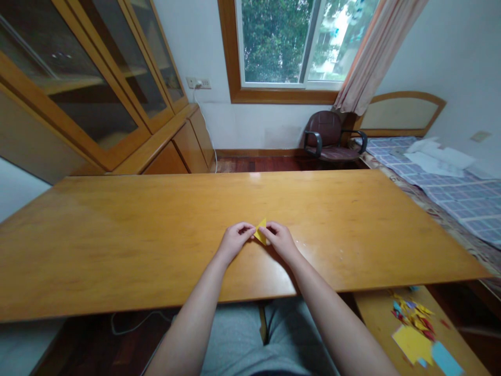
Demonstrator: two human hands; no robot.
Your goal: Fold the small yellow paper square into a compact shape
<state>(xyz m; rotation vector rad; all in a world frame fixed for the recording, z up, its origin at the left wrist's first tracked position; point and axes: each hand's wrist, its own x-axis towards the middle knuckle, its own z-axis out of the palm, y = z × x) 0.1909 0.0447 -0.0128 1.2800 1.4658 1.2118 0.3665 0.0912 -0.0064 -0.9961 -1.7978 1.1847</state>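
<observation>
A small yellow paper (261, 231), folded to a triangle, is held between my two hands just over the table. My left hand (235, 239) pinches its left corner between thumb and fingers. On the other side, my right hand (279, 239) grips the right edge, thumb on the near face and fingers behind. The finger pads and part of the paper's right side are hidden by the right hand.
The long wooden table (136, 235) spans the view. Below its right end, a lower wooden surface (376, 318) bears yellow paper sheets (413, 343), a light blue sheet (446, 359) and a pile of small coloured folded pieces (414, 315). An armchair (324, 133) stands beyond.
</observation>
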